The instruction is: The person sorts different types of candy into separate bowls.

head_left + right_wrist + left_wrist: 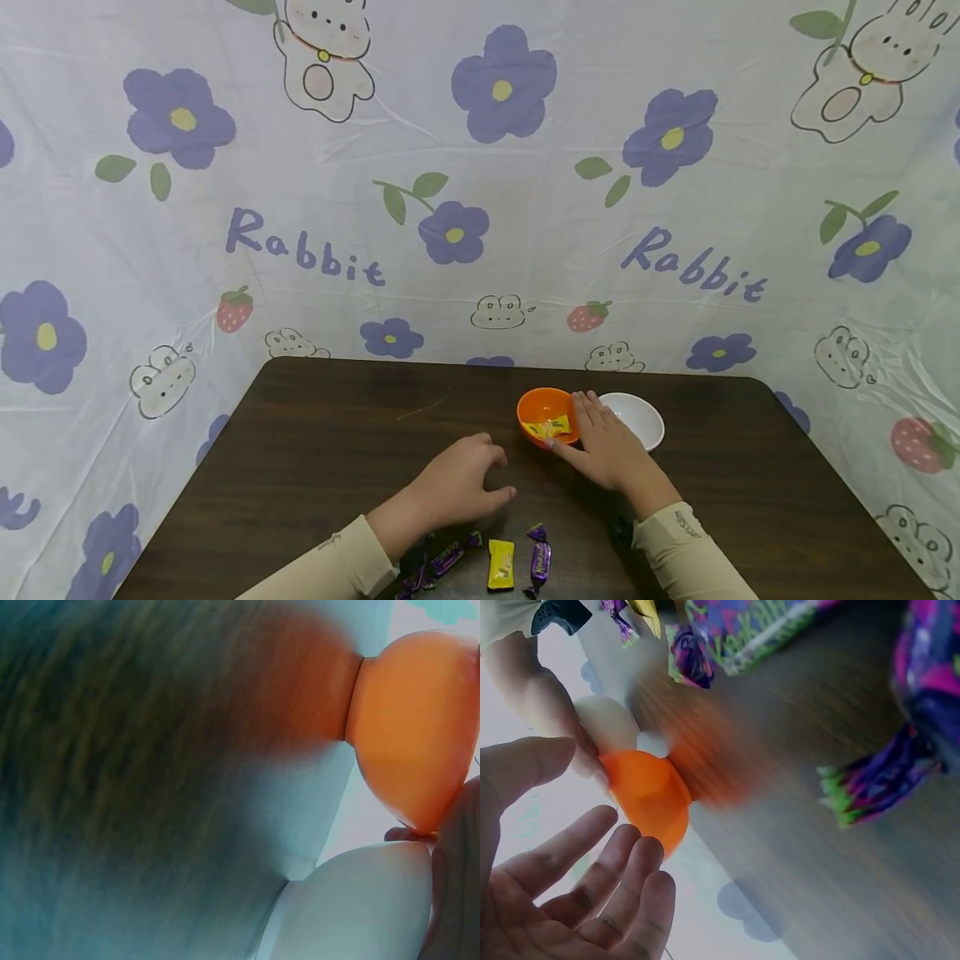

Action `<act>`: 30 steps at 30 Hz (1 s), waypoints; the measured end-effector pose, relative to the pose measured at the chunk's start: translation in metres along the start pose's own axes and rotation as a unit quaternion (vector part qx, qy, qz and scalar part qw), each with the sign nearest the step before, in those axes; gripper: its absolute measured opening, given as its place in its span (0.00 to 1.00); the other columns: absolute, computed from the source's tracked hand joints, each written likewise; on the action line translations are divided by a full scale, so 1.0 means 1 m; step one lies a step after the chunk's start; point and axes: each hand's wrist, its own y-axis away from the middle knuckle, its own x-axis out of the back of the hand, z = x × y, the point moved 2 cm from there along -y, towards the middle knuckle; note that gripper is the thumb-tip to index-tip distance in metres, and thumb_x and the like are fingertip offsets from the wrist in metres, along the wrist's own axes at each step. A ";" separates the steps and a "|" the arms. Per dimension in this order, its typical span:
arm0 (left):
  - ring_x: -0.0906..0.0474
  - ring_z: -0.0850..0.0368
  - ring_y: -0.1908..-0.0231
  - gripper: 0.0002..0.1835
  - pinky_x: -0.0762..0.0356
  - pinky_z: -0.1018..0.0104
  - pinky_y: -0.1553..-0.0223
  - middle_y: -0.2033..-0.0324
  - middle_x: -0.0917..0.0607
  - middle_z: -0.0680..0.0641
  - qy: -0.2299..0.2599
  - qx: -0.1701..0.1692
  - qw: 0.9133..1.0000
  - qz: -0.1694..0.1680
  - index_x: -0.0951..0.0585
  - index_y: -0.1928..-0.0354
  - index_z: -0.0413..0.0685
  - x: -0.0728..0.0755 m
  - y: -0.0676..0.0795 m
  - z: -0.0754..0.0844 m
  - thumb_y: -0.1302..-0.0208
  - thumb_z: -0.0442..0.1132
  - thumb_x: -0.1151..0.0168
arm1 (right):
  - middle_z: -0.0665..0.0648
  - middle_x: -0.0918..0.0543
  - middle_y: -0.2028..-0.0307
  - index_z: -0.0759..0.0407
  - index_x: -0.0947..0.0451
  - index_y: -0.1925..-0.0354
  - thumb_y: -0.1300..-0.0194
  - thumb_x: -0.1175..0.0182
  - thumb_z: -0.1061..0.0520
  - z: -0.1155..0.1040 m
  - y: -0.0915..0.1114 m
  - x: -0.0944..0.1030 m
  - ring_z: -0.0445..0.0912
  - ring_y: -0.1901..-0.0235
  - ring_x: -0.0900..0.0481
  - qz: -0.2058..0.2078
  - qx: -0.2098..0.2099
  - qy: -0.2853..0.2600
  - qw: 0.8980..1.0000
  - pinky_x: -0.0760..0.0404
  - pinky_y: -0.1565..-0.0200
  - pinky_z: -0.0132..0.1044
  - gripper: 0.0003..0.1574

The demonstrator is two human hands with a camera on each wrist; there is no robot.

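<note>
An orange bowl [530,407] holds yellow-wrapped candies [551,427] and stands beside a white bowl [643,421]. My right hand [611,446] lies at the orange bowl's right side, its fingers fairly straight between the two bowls and the thumb by the near rim. One fingertip [409,834] shows between the bowls in the right wrist view. Left of the bowls, my left hand [457,483] hovers over the table with loosely bent fingers and nothing in them. Below it lie a yellow candy [501,565] and several purple-wrapped candies [540,560].
A dark wooden table [337,433] carries everything. Behind it hangs a white cloth [420,292] printed with purple flowers and rabbits. A small dark object [621,527] sits by the right wrist.
</note>
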 end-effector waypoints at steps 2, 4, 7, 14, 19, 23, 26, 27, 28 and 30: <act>0.21 0.63 0.64 0.19 0.16 0.65 0.56 0.58 0.14 0.47 -0.003 -0.002 1.000 -0.003 0.11 0.50 0.45 0.001 0.002 0.002 0.33 0.52 0.27 | 0.67 0.48 0.16 0.67 0.54 0.16 0.30 0.57 0.16 0.000 0.000 0.001 0.63 0.16 0.52 0.000 0.001 0.001 1.000 0.49 0.19 0.60 0.71; 0.22 0.63 0.64 0.19 0.17 0.65 0.57 0.58 0.14 0.47 -0.006 -0.004 1.000 -0.007 0.11 0.50 0.45 0.001 0.005 0.003 0.33 0.52 0.27 | 0.67 0.48 0.16 0.67 0.54 0.16 0.30 0.56 0.16 0.001 0.000 0.001 0.63 0.16 0.52 0.000 0.002 0.003 1.000 0.49 0.19 0.60 0.70; 0.23 0.64 0.65 0.19 0.17 0.66 0.58 0.58 0.14 0.48 -0.008 -0.005 1.000 -0.017 0.11 0.51 0.45 0.001 0.009 0.005 0.32 0.53 0.27 | 0.67 0.48 0.16 0.67 0.54 0.16 0.30 0.57 0.16 0.002 0.000 0.001 0.63 0.16 0.52 0.002 0.003 0.005 1.000 0.49 0.19 0.60 0.70; 0.25 0.67 0.68 0.21 0.20 0.69 0.63 0.59 0.14 0.49 -0.001 0.010 0.999 -0.045 0.11 0.50 0.45 -0.002 0.022 0.007 0.33 0.55 0.27 | 0.67 0.48 0.16 0.67 0.54 0.16 0.30 0.57 0.16 0.002 0.000 -0.001 0.63 0.16 0.52 0.004 0.004 0.003 1.000 0.49 0.19 0.60 0.71; 0.25 0.68 0.68 0.21 0.19 0.69 0.63 0.59 0.14 0.50 -0.003 0.012 0.998 -0.058 0.11 0.52 0.46 -0.003 0.032 0.011 0.34 0.56 0.27 | 0.68 0.48 0.16 0.68 0.54 0.16 0.29 0.57 0.16 0.000 0.000 0.000 0.63 0.16 0.52 0.005 0.008 0.002 1.000 0.49 0.19 0.60 0.70; 0.25 0.69 0.69 0.21 0.20 0.70 0.64 0.61 0.15 0.51 0.000 0.012 0.998 -0.065 0.11 0.53 0.47 -0.004 0.038 0.013 0.34 0.57 0.27 | 0.67 0.49 0.16 0.68 0.54 0.16 0.28 0.58 0.17 -0.001 0.001 0.000 0.63 0.16 0.52 0.002 0.007 0.002 1.000 0.50 0.18 0.59 0.70; 0.26 0.69 0.70 0.21 0.21 0.70 0.65 0.62 0.15 0.52 0.004 0.015 0.997 -0.073 0.11 0.53 0.47 -0.005 0.042 0.014 0.34 0.57 0.27 | 0.67 0.49 0.16 0.68 0.54 0.16 0.28 0.58 0.16 -0.002 0.000 0.000 0.63 0.16 0.52 0.001 0.007 0.004 1.000 0.50 0.18 0.59 0.70; 0.26 0.69 0.70 0.21 0.22 0.70 0.66 0.63 0.16 0.52 0.006 0.017 0.997 -0.075 0.11 0.53 0.47 -0.005 0.043 0.014 0.35 0.57 0.27 | 0.68 0.49 0.16 0.68 0.54 0.16 0.28 0.59 0.16 -0.002 0.000 0.000 0.63 0.16 0.52 0.000 0.007 0.004 1.000 0.50 0.18 0.59 0.70; 0.27 0.68 0.70 0.20 0.22 0.70 0.66 0.63 0.16 0.53 0.007 0.017 0.997 -0.077 0.11 0.54 0.48 -0.005 0.045 0.015 0.35 0.57 0.27 | 0.68 0.49 0.16 0.68 0.54 0.16 0.28 0.58 0.17 -0.002 0.000 0.000 0.63 0.16 0.52 0.000 0.008 0.003 1.000 0.50 0.19 0.59 0.70; 0.28 0.68 0.72 0.19 0.24 0.70 0.68 0.66 0.18 0.54 0.007 0.017 0.997 -0.078 0.11 0.57 0.49 -0.006 0.048 0.016 0.36 0.57 0.27 | 0.68 0.49 0.16 0.69 0.53 0.17 0.28 0.58 0.17 -0.002 0.001 0.000 0.64 0.16 0.52 -0.001 0.009 0.001 1.000 0.49 0.19 0.60 0.70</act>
